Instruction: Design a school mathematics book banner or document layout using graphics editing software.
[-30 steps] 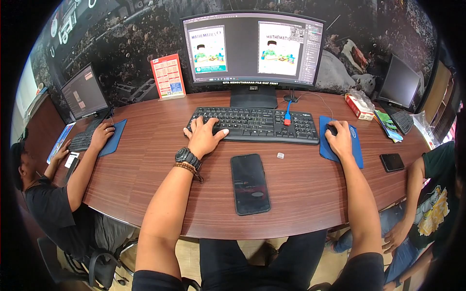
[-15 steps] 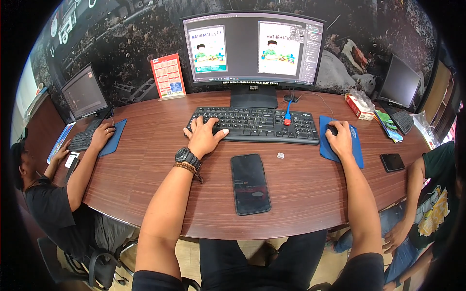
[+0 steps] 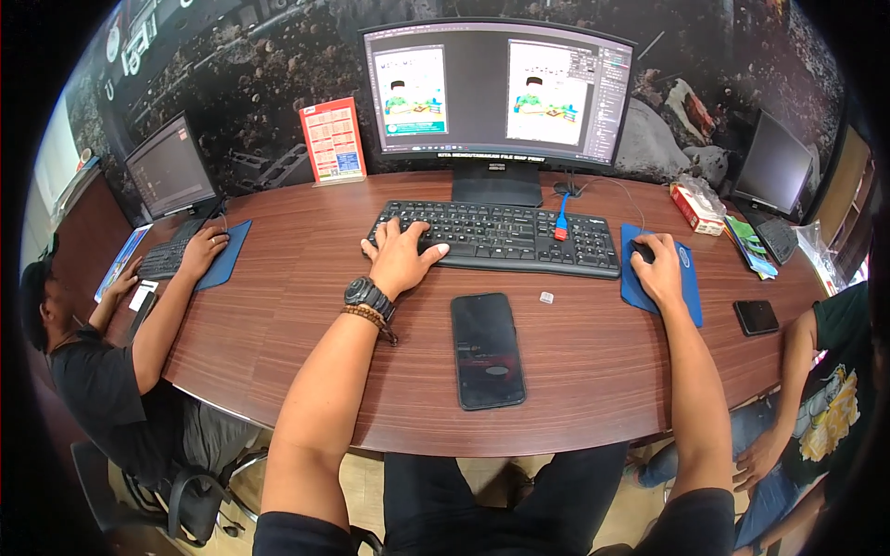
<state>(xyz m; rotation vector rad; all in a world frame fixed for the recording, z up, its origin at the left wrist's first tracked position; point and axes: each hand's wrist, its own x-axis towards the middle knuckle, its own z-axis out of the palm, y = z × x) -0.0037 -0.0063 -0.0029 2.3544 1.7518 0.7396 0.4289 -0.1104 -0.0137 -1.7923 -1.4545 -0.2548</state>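
My left hand rests over the left end of a black keyboard, its fingers spread on the keys and the thumb by the front edge. With my right hand I grip a dark computer mouse, mostly hidden under the fingers, on a blue mouse pad. Behind the keyboard stands a wide monitor showing two illustrated cover pages side by side. A blue cable with a red plug lies across the keyboard's right part. In front of me lies a black phone, screen up.
A small whitish piece lies right of the phone. A red calendar stands left of the monitor. A red-and-white box and another phone are to the right. One person works at the left; another sits right.
The whole scene has shifted slightly rightward in the view. On the monitor, the headings of both pages look sparser than before. Both hands keep their places on keyboard and mouse.
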